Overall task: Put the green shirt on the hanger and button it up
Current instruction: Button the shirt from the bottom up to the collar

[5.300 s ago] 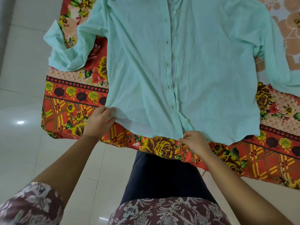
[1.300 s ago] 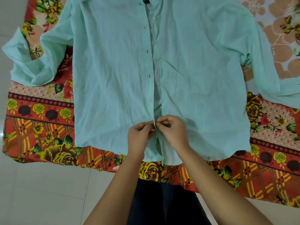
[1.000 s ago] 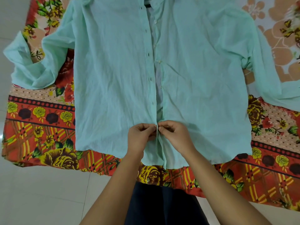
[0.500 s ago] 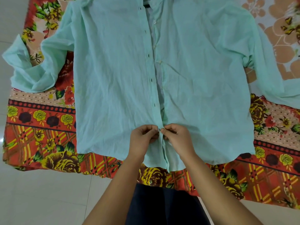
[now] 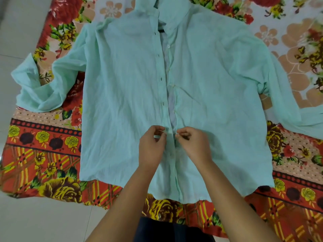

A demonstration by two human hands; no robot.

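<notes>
The pale green shirt (image 5: 125,95) lies front up on a flowered bedsheet, sleeves spread to both sides. A dark bit of the hanger (image 5: 161,30) shows at the open collar; the rest is hidden inside the shirt. The front stands open along the upper placket, and below my hands the two edges lie closed together. My left hand (image 5: 152,147) pinches the buttonhole edge low on the placket. My right hand (image 5: 192,145) pinches the button edge just across a small gap.
The red, orange and yellow flowered sheet (image 5: 45,154) covers the bed, whose near edge runs in front of me. White tiled floor (image 5: 35,220) lies at the left and below. My dark trousers (image 5: 157,231) show at the bottom.
My hands, which worked together at the lowest button, have moved a little up the placket and now hold the two edges slightly apart. The view has tilted, showing the collar.
</notes>
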